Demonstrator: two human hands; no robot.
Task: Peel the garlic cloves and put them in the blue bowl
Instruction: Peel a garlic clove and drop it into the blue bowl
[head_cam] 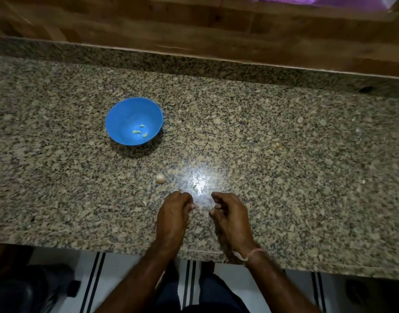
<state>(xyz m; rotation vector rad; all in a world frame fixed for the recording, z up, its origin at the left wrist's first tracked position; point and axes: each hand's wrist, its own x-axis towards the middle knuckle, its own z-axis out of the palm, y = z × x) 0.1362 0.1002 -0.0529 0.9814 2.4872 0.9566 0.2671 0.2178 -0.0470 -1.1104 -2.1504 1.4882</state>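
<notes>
Hovering at the counter [307, 154] edge, left hand [173, 211] and right hand [229, 213] curl fingers [213, 213]; grip unclear; blue bowl [117, 114] well apart.

Blue bowl [117, 119] holds three peeled cloves [137, 131] — one unpeeled clove [160, 178] nearby.

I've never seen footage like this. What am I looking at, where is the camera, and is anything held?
No machine here: these are a person's two bare hands, filmed by a camera worn on the head, looking down. The left hand and right hand, fingers curled, are over a speckled stone counter. On it stands a blue bowl with three peeled garlic cloves inside; nearer the hands lies one unpeeled garlic piece. A thin sliver pokes from the left hand; whether either hand holds more is too small to tell.
</notes>
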